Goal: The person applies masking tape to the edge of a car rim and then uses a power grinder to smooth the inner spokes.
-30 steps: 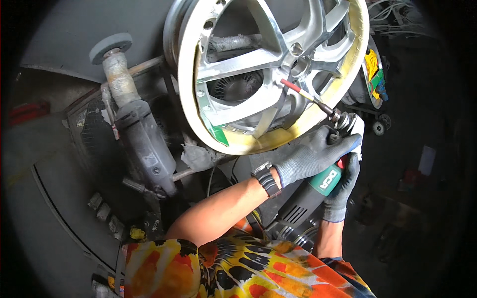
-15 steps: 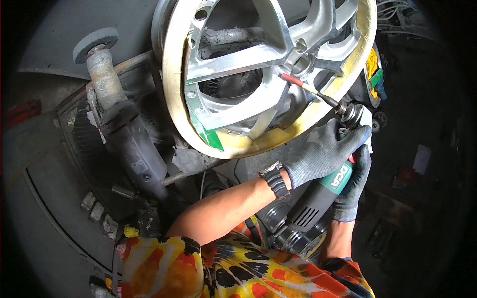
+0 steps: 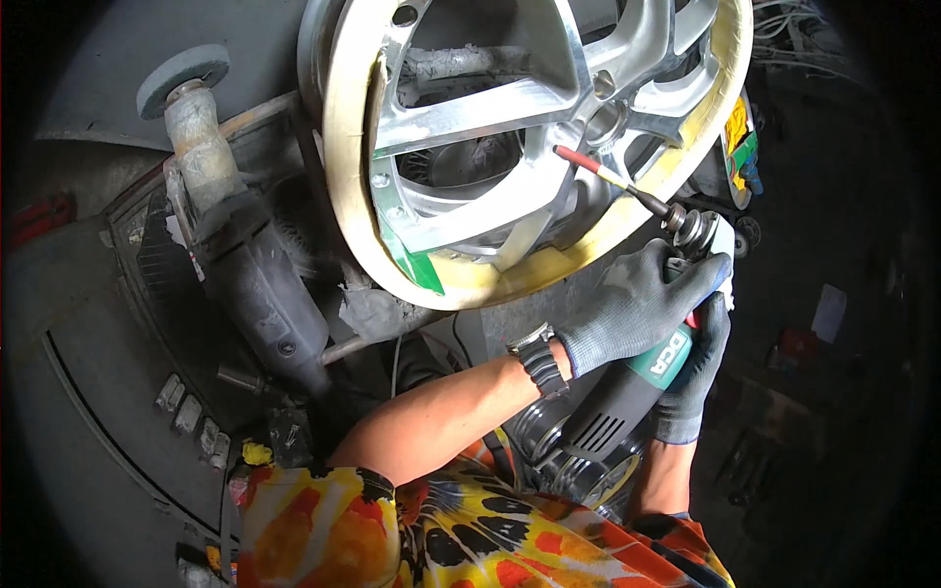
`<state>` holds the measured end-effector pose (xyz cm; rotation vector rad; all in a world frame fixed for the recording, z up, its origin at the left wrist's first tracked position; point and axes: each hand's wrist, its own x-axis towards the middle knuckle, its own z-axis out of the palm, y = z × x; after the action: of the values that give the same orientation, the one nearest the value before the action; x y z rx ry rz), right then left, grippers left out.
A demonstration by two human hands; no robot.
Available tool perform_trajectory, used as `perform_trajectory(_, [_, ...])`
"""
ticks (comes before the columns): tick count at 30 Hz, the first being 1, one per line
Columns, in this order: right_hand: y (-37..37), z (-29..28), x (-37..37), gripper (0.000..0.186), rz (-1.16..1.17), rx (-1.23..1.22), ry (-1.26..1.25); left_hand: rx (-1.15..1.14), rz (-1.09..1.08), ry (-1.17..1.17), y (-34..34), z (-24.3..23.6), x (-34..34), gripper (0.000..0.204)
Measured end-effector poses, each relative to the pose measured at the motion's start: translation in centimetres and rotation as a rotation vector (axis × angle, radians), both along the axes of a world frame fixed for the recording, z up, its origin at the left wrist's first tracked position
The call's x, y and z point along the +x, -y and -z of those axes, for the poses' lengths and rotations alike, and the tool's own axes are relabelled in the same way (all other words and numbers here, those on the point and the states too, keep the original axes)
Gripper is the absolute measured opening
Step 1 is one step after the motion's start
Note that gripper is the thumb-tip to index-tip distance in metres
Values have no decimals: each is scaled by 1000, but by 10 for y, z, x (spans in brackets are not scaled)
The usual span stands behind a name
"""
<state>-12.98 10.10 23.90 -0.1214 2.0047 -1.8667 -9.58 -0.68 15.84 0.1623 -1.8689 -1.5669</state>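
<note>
Head view, looking down on an alloy wheel: bright silver metal, broad flat spokes with sharp edges, lug holes round the hub, rim lip wrapped in cream masking tape with a green patch at the lower left. Set tilted, filling the upper middle of the picture. Left of it, a second grinder, untouched: dark, dusty body, pale grimy neck, round grey grinding stone at its top, lying against a ribbed black housing.

Lower right of the wheel, a die grinder: black vented body, green band near the front, metal collet, and a thin dark shaft ending in a slim red tip. Tip reaching in between two spokes near the hub, close against the metal; actual contact too fine to tell.

Left hand in a grey knit glove, wrapped over the top of the tool near the collet, fingers curled down round the body, clamped tight on it; black wristwatch at the wrist, bare forearm running down and left across the body. Right hand also gloved in grey, mostly hidden beneath the tool, closed round it from below, forearm coming up from the lower edge. Bright orange, yellow and black patterned shirt along the bottom.
</note>
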Motion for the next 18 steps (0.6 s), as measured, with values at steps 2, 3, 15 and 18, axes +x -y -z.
perform_trajectory(2, [-1,0,6,54,3,-3,8,110,90,-4,1,-1,4,37])
perform_trajectory(3, [-3,0,10,56,4,-8,15,217,179,-8,3,-3,7,39])
perform_trajectory(15, [-6,7,92,54,96,4,33,461,504,168,9,-1,76,47])
perform_trajectory(18, [-2,12,117,53,126,8,29,364,472,198,2,13,93,48])
